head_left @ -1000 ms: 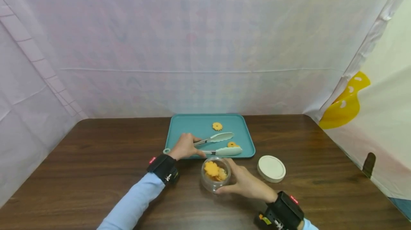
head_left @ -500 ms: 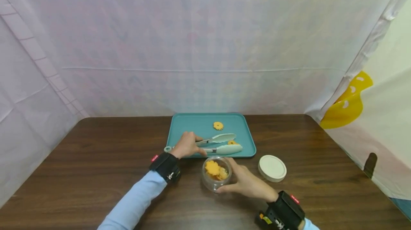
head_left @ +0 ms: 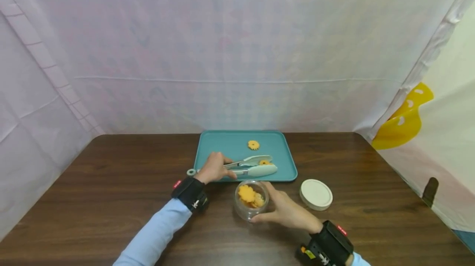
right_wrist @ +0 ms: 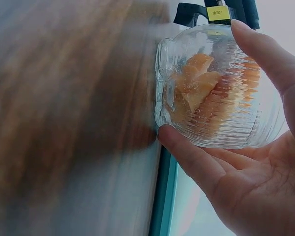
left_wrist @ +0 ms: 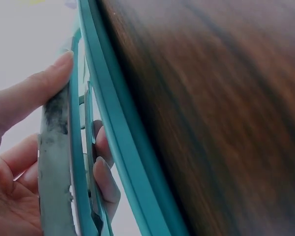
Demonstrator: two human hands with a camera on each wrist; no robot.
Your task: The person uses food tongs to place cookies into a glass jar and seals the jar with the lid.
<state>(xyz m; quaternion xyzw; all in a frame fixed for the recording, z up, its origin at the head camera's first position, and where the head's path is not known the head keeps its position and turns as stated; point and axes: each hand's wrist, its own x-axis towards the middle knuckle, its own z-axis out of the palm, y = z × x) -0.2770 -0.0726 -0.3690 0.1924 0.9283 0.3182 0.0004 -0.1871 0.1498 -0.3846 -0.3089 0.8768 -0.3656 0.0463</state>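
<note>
Squeezing the tongs point(head_left: 248, 167) on the tray point(head_left: 208, 150), the left hand point(head_left: 214, 168) closes their tips around a cookie point(head_left: 264, 162); brittle, it may crack or slip. The right hand point(head_left: 285, 211) cups the jar point(head_left: 250, 200), which could tip.

Teal, orange and dark wood were seen.
A teal tray point(head_left: 282, 163), orange flower-shaped cookies point(head_left: 254, 145), pale mint tongs point(head_left: 256, 171), a ribbed clear glass jar point(head_left: 249, 212), a cream lid point(head_left: 316, 194), a dark brown table point(head_left: 111, 183) and light blue sleeves point(head_left: 152, 237) were shown.
</note>
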